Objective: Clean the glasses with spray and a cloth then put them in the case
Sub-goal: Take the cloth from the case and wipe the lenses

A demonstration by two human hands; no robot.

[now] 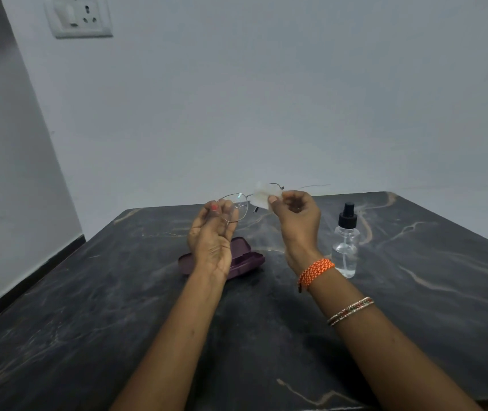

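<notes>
I am wiping the glasses (238, 204), so I judge the cloth step is the one in hand; my left hand (211, 232) is pinching the rim of the left lens, palm turned toward me, fingers curled round the thin wire frame, while my right hand (294, 213) is pinching the white cloth (262, 195) over the other lens, thumb and fingertips pressed together on it; both forearms are reaching forward and holding the glasses raised above the dark table (88, 321); the spray bottle (346, 244) is standing upright to my right; the purple case (242, 258) is lying below my left hand, seemingly open; next I am probably needing to shift the cloth to the lens my left hand holds, keeping the pressure gentle.
</notes>
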